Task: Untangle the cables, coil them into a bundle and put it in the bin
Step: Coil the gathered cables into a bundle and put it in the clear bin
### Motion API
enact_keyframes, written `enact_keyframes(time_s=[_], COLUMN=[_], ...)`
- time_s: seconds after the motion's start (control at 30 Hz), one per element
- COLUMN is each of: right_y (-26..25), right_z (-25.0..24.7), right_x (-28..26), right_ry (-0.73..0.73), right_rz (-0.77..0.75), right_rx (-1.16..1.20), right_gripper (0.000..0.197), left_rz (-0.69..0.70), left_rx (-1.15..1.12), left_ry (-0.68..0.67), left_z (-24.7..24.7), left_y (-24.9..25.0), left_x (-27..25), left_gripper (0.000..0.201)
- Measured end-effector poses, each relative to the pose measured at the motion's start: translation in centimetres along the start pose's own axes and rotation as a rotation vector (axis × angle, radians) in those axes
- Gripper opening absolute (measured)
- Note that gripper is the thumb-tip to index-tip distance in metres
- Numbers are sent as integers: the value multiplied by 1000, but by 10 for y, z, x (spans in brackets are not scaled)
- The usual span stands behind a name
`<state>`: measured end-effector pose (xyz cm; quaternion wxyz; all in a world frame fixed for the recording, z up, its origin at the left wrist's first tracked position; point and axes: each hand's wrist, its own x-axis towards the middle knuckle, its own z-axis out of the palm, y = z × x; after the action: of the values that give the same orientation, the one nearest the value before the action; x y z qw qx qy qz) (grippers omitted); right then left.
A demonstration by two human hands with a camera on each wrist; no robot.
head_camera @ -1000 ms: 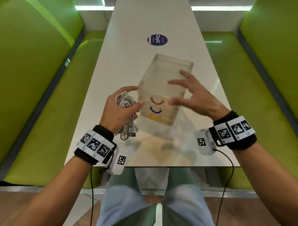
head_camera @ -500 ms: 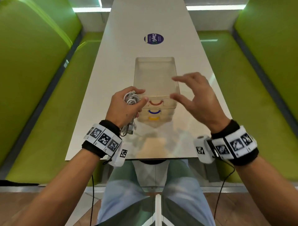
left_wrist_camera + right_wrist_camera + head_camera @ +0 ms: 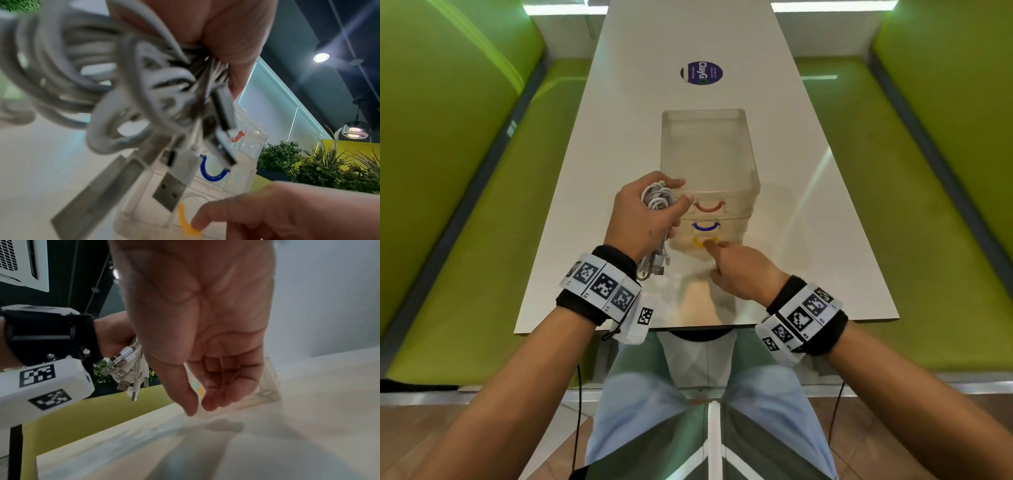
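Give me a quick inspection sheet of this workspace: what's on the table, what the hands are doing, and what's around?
Surface: white table, glossy, with a round purple sticker at its far end.
Job's things: clear bin with three drawers, handles red, blue and yellow, all drawers look closed; coiled white cable bundle not yet in it.
Clutter: nothing seen.
Hands: left hand grips the bundle beside the bin; right hand has a fingertip on the yellow handle.
Cables: USB plugs dangle below the left hand; thin black wires run from the wrist cameras.
Surroundings: green benches on both sides; plants behind.
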<state>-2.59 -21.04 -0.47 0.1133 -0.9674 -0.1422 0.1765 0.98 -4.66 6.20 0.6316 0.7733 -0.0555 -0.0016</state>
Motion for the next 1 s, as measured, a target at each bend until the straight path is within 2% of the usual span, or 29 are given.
enact_keyframes(time_s=[0.07,0.2,0.3,0.37,0.47,0.73,0.8,0.87,0.93,1.0], right_y=[-3,-12,-14,-13,-12,-11,-11,-15,-27,-47], right_z=[-9,-14,-21,-22,-13,-10,-15,-26,-42,-59], right_x=[-9,-44,-62,-62,-59,-61,-62,-67,-71,-69], right_ry=[-5,-186,-70,15,-34,-137,-95,64,212,228], right_rz=[-14,-130,-193,-176,-124,-176,-187,-185,-202,-313], right_rx=[55,33,270,297,158,205,359,576,780,959], right_gripper=[41,31,21,21,27,24,33,58,83,88], left_rz=[-3,-3,-1,-5,-14,-17,-11,21,69,108], left_rx=[1,-8,-17,-14,-16,-3,-19,-59,-136,-275], left_ry=[-7,-1,2,-4,-12,-12,-21,-29,-21,-3], left_z=[1,1,1,1,1,1,-2,-5,-6,2], left_y=[0,0,-1,-1,0,4,7,13,21,31], left_x=[0,-1,-1,-1,-2,-4,-9,-17,-29,-42], left_gripper=[17,18,19,20,21,21,21,19,8,10])
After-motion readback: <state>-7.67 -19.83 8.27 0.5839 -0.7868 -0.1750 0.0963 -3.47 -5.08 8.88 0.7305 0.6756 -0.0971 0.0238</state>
